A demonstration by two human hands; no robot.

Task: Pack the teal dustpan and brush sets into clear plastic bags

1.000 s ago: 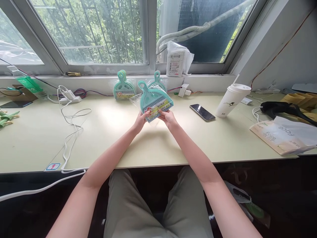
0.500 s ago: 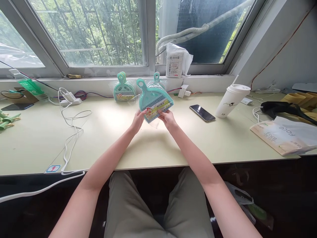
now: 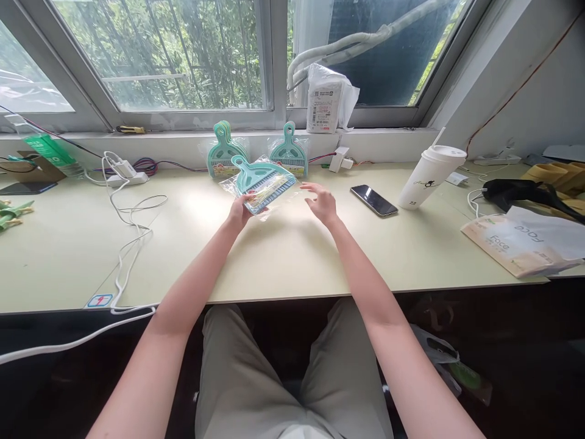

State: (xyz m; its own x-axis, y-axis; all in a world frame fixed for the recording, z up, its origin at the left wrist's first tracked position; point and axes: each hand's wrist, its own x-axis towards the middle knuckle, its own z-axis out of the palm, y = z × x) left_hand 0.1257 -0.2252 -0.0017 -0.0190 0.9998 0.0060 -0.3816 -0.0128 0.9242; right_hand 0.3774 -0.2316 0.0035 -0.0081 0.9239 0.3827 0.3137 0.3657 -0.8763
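Observation:
My left hand (image 3: 241, 211) grips the lower left corner of a teal mini dustpan and brush set (image 3: 265, 183) in clear plastic wrap, held tilted above the table. My right hand (image 3: 322, 204) is off to the right of the set, fingers apart, with nothing in it. Behind, a wrapped stack of similar dustpan sets (image 3: 223, 152) leans on the wall under the window. Another wrapped dustpan set (image 3: 289, 149) leans there a little to the right, its lower edge partly covered by the held one.
A phone (image 3: 373, 200) and a white lidded cup (image 3: 429, 177) with a straw stand right of my hands. A tissue pack (image 3: 525, 241) lies at the far right. White cables (image 3: 134, 244) trail over the left side. A wrapped package (image 3: 326, 100) sits on the sill.
My right hand has let go of the dustpan set and drawn away to the right. My left hand has moved the set leftward and tipped it flatter, exposing the dustpan set behind.

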